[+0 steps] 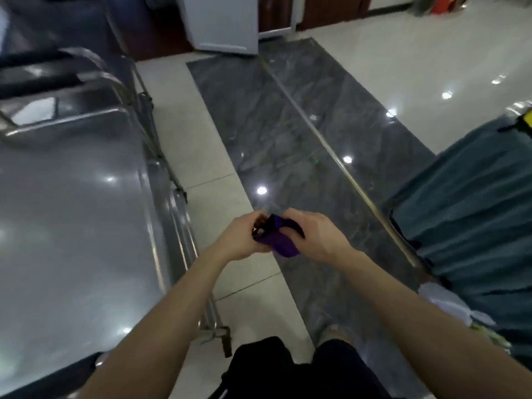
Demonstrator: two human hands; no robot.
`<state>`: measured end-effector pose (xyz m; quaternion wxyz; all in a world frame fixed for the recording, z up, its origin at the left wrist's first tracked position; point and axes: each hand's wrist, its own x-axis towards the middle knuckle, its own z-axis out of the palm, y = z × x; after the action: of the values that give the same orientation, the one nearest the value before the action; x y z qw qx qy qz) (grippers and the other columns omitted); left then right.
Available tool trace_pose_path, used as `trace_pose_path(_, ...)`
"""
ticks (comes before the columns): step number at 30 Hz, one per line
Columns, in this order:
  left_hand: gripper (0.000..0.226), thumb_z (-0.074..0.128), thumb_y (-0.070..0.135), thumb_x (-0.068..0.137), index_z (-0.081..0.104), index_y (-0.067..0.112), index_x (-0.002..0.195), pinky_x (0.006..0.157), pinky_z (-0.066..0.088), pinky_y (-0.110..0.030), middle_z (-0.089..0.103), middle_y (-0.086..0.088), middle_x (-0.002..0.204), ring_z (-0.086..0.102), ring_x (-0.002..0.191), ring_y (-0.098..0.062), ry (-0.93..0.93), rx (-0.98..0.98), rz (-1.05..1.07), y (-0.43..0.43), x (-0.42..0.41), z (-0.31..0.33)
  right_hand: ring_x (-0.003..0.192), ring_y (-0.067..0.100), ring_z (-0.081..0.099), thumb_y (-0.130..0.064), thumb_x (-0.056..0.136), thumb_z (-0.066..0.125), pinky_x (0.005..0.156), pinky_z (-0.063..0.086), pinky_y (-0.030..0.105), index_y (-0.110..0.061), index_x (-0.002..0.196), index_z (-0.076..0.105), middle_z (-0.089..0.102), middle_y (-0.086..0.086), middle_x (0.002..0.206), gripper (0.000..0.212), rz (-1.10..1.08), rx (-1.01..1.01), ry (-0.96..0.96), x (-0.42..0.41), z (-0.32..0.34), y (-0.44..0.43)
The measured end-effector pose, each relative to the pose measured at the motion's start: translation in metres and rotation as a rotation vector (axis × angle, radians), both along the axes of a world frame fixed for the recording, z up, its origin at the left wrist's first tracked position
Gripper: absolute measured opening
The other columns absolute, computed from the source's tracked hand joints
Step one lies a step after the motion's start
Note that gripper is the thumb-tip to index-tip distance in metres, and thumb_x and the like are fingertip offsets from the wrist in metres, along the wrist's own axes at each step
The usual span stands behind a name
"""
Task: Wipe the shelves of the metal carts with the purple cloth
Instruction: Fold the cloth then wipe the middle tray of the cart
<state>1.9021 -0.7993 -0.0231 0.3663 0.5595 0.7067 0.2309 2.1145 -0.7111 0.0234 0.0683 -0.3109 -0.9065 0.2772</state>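
Note:
Both my hands hold the bunched purple cloth (277,240) in the air over the floor, in front of my body. My left hand (241,237) grips its left end, where a small dark object or tag also shows. My right hand (315,236) grips the cloth's right side with curled fingers. A metal cart (77,214) stands to my left, its shiny top shelf broad and bare. A second metal cart (72,90) with a black handle stands behind it at the upper left.
A dark marble floor strip (276,133) runs ahead between pale tiles. A teal-covered piece of furniture (472,208) is on the right. A white cabinet (221,21) stands at the far end. My dark shorts show at the bottom.

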Motion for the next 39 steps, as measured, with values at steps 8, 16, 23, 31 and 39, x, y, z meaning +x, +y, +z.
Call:
trace_pose_path(8, 0.019, 0.079, 0.014, 0.095, 0.073, 0.008, 0.112, 0.088, 0.057, -0.05, 0.074, -0.012, 0.105, 0.07, 0.099, -0.033, 0.064, -0.048, 0.694, 0.014, -0.031, -0.056, 0.093, 0.013, 0.066, -0.027, 0.112, 0.054, 0.079, 0.053, 0.027, -0.028, 0.13, 0.059, 0.071, -0.007, 0.108, 0.019, 0.457, -0.169, 0.027, -0.117, -0.039, 0.124)
trace_pose_path(16, 0.023, 0.077, 0.048, 0.099, 0.068, 0.034, 0.114, 0.074, 0.06, -0.036, 0.075, 0.01, 0.098, 0.07, 0.086, -0.008, -0.029, -0.149, 1.281, -0.042, 0.015, -0.075, 0.088, 0.023, 0.066, -0.034, 0.116, 0.046, 0.077, 0.05, 0.039, -0.02, 0.137, 0.054, 0.071, 0.003, 0.105, 0.027, 0.755, -0.267, -0.145, -0.211, -0.09, 0.138)
trace_pose_path(23, 0.04, 0.079, 0.043, 0.098, 0.059, 0.04, 0.132, 0.066, 0.053, -0.017, 0.062, 0.013, 0.13, 0.064, 0.095, 0.003, -0.217, -0.11, 1.683, -0.073, 0.038, -0.099, 0.09, 0.023, 0.066, -0.04, 0.113, 0.051, 0.083, 0.054, 0.045, -0.026, 0.13, 0.057, 0.071, 0.0, 0.101, 0.023, 0.846, -0.311, -0.179, -0.264, -0.138, 0.098)
trace_pose_path(31, 0.046, 0.086, 0.035, 0.094, 0.045, 0.032, 0.115, 0.078, 0.058, -0.038, 0.071, 0.01, 0.121, 0.07, 0.1, -0.017, -0.154, -0.093, 2.048, -0.043, 0.033, -0.134, 0.093, 0.016, 0.069, -0.048, 0.112, 0.05, 0.083, 0.061, 0.046, -0.029, 0.126, 0.059, 0.07, -0.009, 0.101, 0.025, 0.93, -0.398, -0.346, -0.312, -0.195, 0.098)
trace_pose_path(39, 0.047, 0.086, 0.016, 0.093, 0.047, 0.036, 0.11, 0.072, 0.057, -0.031, 0.068, 0.017, 0.109, 0.071, 0.096, -0.004, -0.196, -0.07, 2.4, -0.014, 0.031, -0.196, 0.081, 0.009, 0.072, -0.022, 0.102, 0.065, 0.06, 0.064, 0.029, -0.049, 0.149, 0.029, 0.066, -0.02, 0.102, 0.065, 1.159, -0.455, -0.503, -0.36, -0.256, 0.099)
